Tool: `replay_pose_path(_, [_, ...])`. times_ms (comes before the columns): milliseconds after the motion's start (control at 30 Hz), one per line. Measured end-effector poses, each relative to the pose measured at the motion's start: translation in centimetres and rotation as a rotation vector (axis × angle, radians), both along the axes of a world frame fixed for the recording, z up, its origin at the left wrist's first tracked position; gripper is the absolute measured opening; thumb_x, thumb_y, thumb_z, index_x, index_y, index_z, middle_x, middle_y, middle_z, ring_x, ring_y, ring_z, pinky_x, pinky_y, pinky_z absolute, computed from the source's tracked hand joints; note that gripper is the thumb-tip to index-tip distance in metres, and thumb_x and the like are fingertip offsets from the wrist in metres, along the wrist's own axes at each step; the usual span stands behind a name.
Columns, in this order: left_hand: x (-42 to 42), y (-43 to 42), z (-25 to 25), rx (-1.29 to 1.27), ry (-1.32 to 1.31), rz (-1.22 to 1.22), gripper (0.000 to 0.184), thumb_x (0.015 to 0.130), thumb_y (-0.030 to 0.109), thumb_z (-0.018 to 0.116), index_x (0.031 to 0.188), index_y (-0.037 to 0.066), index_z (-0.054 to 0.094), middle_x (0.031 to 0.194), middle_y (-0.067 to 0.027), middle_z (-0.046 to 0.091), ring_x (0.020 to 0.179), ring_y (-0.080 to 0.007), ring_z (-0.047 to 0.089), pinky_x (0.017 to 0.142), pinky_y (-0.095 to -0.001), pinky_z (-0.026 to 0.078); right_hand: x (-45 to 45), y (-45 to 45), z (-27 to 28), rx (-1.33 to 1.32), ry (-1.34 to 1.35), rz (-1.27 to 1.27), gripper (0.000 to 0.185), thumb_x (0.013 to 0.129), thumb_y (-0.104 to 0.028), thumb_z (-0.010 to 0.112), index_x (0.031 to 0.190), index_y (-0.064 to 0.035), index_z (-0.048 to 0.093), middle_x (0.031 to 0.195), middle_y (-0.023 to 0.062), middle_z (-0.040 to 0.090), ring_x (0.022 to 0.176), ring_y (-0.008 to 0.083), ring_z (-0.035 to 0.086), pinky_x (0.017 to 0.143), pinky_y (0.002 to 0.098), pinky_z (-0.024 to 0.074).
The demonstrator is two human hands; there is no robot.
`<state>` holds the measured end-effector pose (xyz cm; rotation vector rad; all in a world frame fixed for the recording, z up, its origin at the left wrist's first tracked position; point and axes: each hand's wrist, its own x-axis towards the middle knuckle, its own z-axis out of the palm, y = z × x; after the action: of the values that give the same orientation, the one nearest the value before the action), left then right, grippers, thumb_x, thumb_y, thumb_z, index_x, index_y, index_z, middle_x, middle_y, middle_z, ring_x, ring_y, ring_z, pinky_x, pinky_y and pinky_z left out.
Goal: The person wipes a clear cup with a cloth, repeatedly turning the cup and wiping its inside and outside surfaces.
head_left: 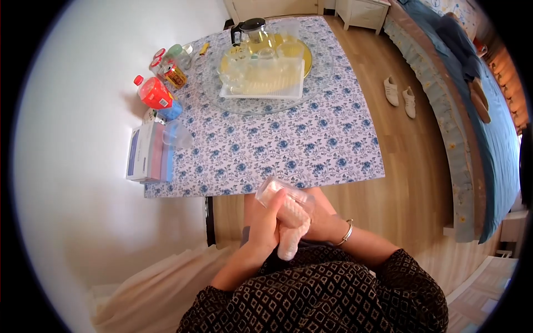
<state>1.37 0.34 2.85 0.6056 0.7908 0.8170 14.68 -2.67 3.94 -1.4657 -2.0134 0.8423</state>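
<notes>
A clear drinking glass (pixel 268 187) is tilted in front of my body, just below the table's near edge. My right hand (pixel 322 223), with a bracelet at the wrist, is wrapped round its right side. A white textured cloth (pixel 290 243) is bunched against the glass and hangs down between my hands. My left hand (pixel 263 230) is closed on the cloth, its thumb pointing up by the glass. My palms hide part of the glass and the cloth.
The flowered tablecloth (pixel 266 147) bears a yellow round tray (pixel 307 55), a glass teapot (pixel 256 36), glassware and a clear ribbed tray (pixel 266 83). Along the wall stand a red-capped bottle (pixel 155 94), a can (pixel 175 75) and boxes (pixel 145 152). A person's legs (pixel 463 50) lie on the bed (pixel 497 161).
</notes>
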Motion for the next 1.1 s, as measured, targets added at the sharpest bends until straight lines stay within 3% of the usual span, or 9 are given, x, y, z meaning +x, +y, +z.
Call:
replay_pose_path(200, [-1.0, 1.2, -0.9, 0.231, -0.184, -0.192, 0.055, 0.076, 0.019, 0.068, 0.119, -0.001, 0.040, 0.111, -0.0111, 0.052, 0.102, -0.0204, 0.053, 0.086, -0.0346, 0.045, 0.3, -1.4, -1.5, -0.261, 0.923, 0.064, 0.041, 0.079, -0.019, 0.063, 0.113, -0.0034, 0.047, 0.106, 0.0085, 0.053, 0.096, 0.0136, 0.052, 0.077, 0.0253, 0.0454])
replay_pose_path(333, [0.3, 0.6, -0.4, 0.104, -0.582, -0.097, 0.047, 0.077, 0.016, 0.066, 0.115, -0.001, 0.043, 0.103, -0.0107, 0.055, 0.097, -0.0230, 0.055, 0.082, -0.0373, 0.047, -0.4, -1.0, -1.5, -0.284, 0.890, 0.010, 0.036, 0.081, -0.017, 0.058, 0.112, -0.0016, 0.046, 0.113, 0.0075, 0.049, 0.104, 0.0137, 0.048, 0.079, 0.0266, 0.0458])
replay_pose_path(467, [0.3, -0.1, 0.7, -0.108, -0.061, 0.024, 0.029, 0.080, 0.009, 0.061, 0.104, -0.001, 0.049, 0.093, -0.0103, 0.056, 0.083, -0.0174, 0.059, 0.072, -0.0316, 0.050, 0.4, -0.1, -1.9, 0.094, -0.028, 0.066, 0.016, 0.076, -0.021, 0.056, 0.086, -0.0086, 0.051, 0.085, 0.0065, 0.056, 0.075, 0.0175, 0.056, 0.062, 0.0298, 0.0458])
replay_pose_path(533, [0.2, -0.3, 0.4, 0.051, 0.011, 0.047, 0.027, 0.081, 0.008, 0.060, 0.103, 0.000, 0.049, 0.094, -0.0101, 0.057, 0.082, -0.0167, 0.058, 0.072, -0.0309, 0.050, 0.4, 0.1, -2.2, 0.173, 0.050, 0.007, 0.020, 0.074, -0.025, 0.059, 0.085, -0.0095, 0.053, 0.071, 0.0068, 0.056, 0.063, 0.0220, 0.056, 0.058, 0.0312, 0.0460])
replay_pose_path(733, [-0.8, 0.9, -1.7, 0.239, -0.285, -0.192, 0.060, 0.074, 0.023, 0.070, 0.119, -0.002, 0.039, 0.110, -0.0141, 0.052, 0.104, -0.0230, 0.052, 0.088, -0.0358, 0.044, -0.1, -0.8, -1.7, -0.363, 1.074, -0.092, 0.035, 0.064, -0.016, 0.076, 0.093, -0.0033, 0.059, 0.085, 0.0026, 0.061, 0.081, 0.0085, 0.057, 0.068, 0.0241, 0.0476])
replay_pose_path(867, [0.2, -0.1, -1.4, 0.070, -0.460, -0.132, 0.055, 0.077, 0.033, 0.064, 0.116, 0.003, 0.040, 0.108, -0.0122, 0.049, 0.101, -0.0250, 0.050, 0.085, -0.0399, 0.044, 0.4, -0.5, -4.4, -0.400, 0.939, -0.025, 0.038, 0.067, -0.014, 0.074, 0.099, -0.0039, 0.056, 0.090, 0.0021, 0.058, 0.083, 0.0067, 0.056, 0.066, 0.0211, 0.0470])
replay_pose_path(933, [0.2, 0.2, 0.1, -0.052, 0.004, -0.117, 0.045, 0.080, 0.033, 0.060, 0.109, 0.002, 0.045, 0.104, -0.0115, 0.051, 0.095, -0.0229, 0.053, 0.082, -0.0370, 0.046, 0.3, -1.2, -2.5, -0.219, 0.786, 0.026, 0.039, 0.074, -0.021, 0.068, 0.106, -0.0060, 0.053, 0.100, 0.0054, 0.058, 0.094, 0.0142, 0.055, 0.082, 0.0346, 0.0448])
replay_pose_path(1033, [0.3, 0.1, -0.9, 0.006, 0.025, -0.052, 0.032, 0.085, 0.026, 0.053, 0.104, 0.001, 0.048, 0.098, -0.0091, 0.055, 0.088, -0.0184, 0.055, 0.077, -0.0330, 0.046, 0.2, -1.5, -3.6, 0.157, 0.075, 0.053, 0.045, 0.078, -0.029, 0.056, 0.120, -0.0154, 0.045, 0.120, 0.0106, 0.046, 0.113, 0.0295, 0.042, 0.094, 0.0675, 0.0064])
replay_pose_path(1100, [-0.3, 0.6, -2.5, -0.017, -0.047, 0.049, 0.022, 0.085, 0.015, 0.055, 0.102, 0.002, 0.049, 0.092, -0.0054, 0.055, 0.084, -0.0159, 0.056, 0.075, -0.0305, 0.047, 0.0, -1.8, -3.6, 0.169, 0.087, 0.038, 0.046, 0.078, -0.026, 0.058, 0.120, -0.0137, 0.046, 0.120, 0.0099, 0.047, 0.113, 0.0271, 0.043, 0.096, 0.0621, 0.0128])
